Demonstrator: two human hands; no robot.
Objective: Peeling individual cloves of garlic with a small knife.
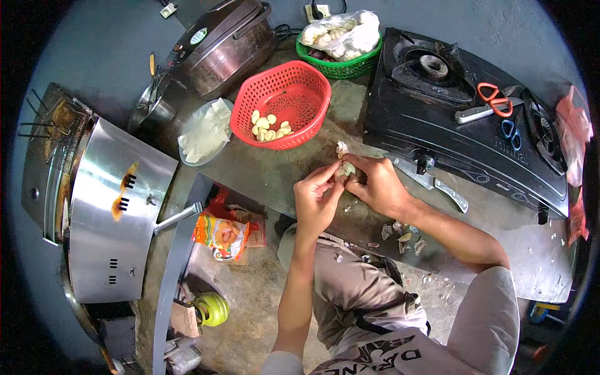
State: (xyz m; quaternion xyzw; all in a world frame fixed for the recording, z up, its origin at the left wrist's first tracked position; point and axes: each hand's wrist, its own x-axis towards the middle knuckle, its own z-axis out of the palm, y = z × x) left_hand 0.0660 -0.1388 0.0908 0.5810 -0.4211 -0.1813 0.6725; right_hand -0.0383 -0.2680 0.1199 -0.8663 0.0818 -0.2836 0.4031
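Note:
Between the fingertips of both hands is a garlic bulb [346, 169], partly covered by the fingers. My left hand [316, 194] pinches it from the left, and my right hand [377, 183] grips it from the right. Papery garlic skin [341, 149] shows just beyond the fingertips. A red plastic basket [307, 131] stands ahead and to the left, with several peeled garlic cloves [265, 127] inside. Scraps of garlic skin [398, 229] lie on the counter [276, 173] below my right wrist. Partly behind my right hand lies a kitchen knife [450, 194] with a light, dotted handle.
A black Rinnai gas stove [436, 131] stands at right, bearing orange-handled scissors [495, 99], another knife [474, 113] and blue-handled scissors [511, 133]. Behind, a green basket [349, 70] holds bagged garlic [342, 35]. At left are a plate with white sheets [206, 133], a cooker [225, 51] and a steel fryer [117, 211].

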